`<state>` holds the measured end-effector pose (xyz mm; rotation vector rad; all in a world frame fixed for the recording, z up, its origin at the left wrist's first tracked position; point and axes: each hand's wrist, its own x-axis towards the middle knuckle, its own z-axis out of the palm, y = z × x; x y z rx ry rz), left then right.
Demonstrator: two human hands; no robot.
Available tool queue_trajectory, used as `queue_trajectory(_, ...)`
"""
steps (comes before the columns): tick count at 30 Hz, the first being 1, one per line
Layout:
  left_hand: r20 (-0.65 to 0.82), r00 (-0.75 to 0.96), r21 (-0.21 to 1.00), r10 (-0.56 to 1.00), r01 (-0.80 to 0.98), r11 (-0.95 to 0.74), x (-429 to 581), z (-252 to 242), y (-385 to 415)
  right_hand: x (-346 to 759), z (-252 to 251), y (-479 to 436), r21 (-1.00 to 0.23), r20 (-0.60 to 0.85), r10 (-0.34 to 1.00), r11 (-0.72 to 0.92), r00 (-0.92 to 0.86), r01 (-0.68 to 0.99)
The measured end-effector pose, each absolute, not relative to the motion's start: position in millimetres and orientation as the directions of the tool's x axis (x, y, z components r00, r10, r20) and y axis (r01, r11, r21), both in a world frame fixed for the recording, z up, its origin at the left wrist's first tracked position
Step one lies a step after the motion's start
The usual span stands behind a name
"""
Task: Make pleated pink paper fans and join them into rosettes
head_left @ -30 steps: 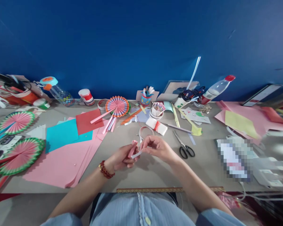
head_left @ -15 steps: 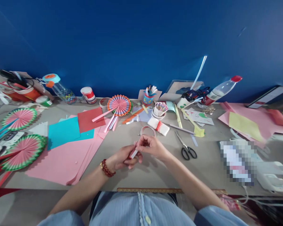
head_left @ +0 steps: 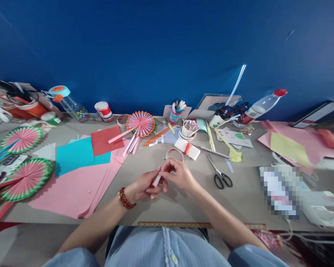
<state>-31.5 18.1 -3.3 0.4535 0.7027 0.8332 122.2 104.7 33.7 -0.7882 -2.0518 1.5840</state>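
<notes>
Above the grey table, my left hand (head_left: 147, 185) is closed around a small folded paper strip (head_left: 157, 180), white on its face with red along the edge. My right hand (head_left: 178, 173) pinches at the strip's upper end, thumb and index finger pressed together there; those fingers hide that end. Just beyond my hands lie a ring of thin wire or cord (head_left: 174, 154) and a white folded bundle (head_left: 187, 149) tied with red string. Black-handled scissors (head_left: 219, 173) rest to the right of my right hand.
Pink sheets (head_left: 69, 193), blue sheets (head_left: 75, 155) and a red sheet (head_left: 107, 139) lie at left. Pleated paper fans (head_left: 30, 180) are at far left, another fan (head_left: 141, 124) behind. A white cup (head_left: 189, 128), a plastic bottle (head_left: 263, 105) and a pixelated object (head_left: 278, 193) stand or lie to the right.
My hands stay almost in place, with only slight finger movement on the strip. A little more of its red edge shows now. The view has shifted very slightly.
</notes>
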Motion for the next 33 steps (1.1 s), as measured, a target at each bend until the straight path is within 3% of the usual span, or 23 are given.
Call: queue_trajectory(33,-0.365,0.424,0.609,0.829,-0.565,0.557,-31.2,-3.5,16.9,118.5,30.5,94.5,-0.945,0.0,0.707,0.232,-0.707,0.232)
